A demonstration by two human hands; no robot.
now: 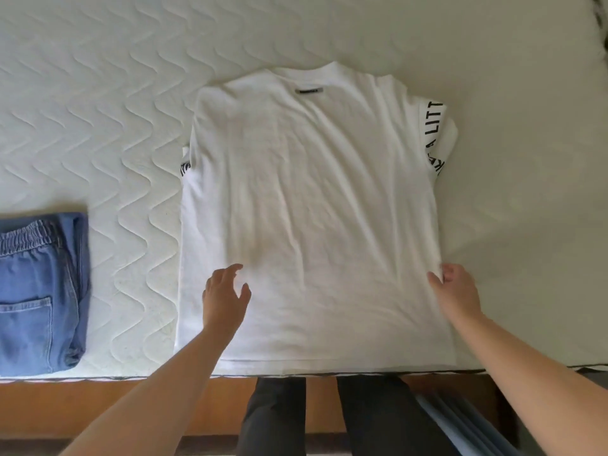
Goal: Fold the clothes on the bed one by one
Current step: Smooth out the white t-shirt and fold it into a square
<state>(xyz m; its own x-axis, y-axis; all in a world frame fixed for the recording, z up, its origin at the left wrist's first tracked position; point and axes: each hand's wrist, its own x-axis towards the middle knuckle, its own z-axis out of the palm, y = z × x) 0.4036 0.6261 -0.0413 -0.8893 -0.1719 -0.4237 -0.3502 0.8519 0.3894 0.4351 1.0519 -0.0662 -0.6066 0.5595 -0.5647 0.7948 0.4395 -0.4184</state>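
Note:
A white T-shirt (pixel 312 199) lies flat on the bed, collar at the far end, hem at the near edge. Black lettering shows on both sleeves, which are tucked partly under the body. My left hand (pixel 225 296) hovers over the shirt's lower left part with loosely spread fingers and holds nothing. My right hand (pixel 455 292) pinches the shirt's right side edge low down, thumb on top of the cloth.
Folded blue jeans (pixel 41 291) lie at the left near the bed's front edge. The white quilted mattress (pixel 98 110) stretches far and wide around the shirt. A wooden bed frame (pixel 98 403) and my dark trouser legs show below.

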